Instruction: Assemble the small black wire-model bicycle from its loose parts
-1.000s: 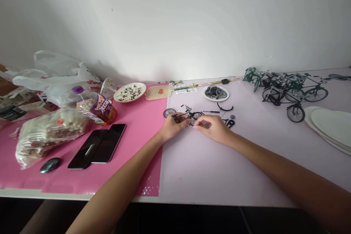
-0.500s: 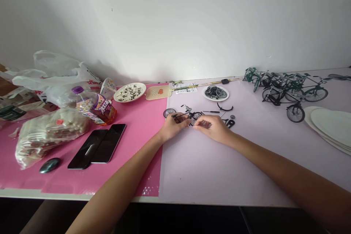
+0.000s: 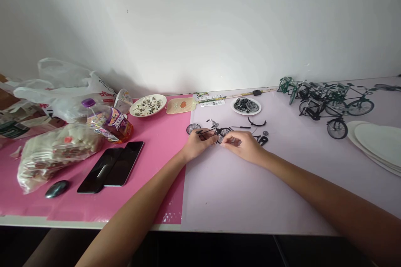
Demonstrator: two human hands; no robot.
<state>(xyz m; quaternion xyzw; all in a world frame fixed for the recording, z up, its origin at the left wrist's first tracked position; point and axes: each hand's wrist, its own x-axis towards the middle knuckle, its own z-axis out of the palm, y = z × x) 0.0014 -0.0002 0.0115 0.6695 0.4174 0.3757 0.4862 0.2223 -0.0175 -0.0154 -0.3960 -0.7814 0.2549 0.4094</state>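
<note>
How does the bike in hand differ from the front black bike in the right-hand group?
Contact: the left hand holds the bike in hand, with the right hand at one wheel; no hand touches the front black bike.
Neighbours: the bike in hand has loose black parts nearby; the front black bike sits by green bikes.
Shared: black frames, spoked wheels.

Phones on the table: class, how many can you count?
2. Both lie on the pink sheet: the left phone, and right up against it, the right phone. The plastic bags could hide more.
</note>
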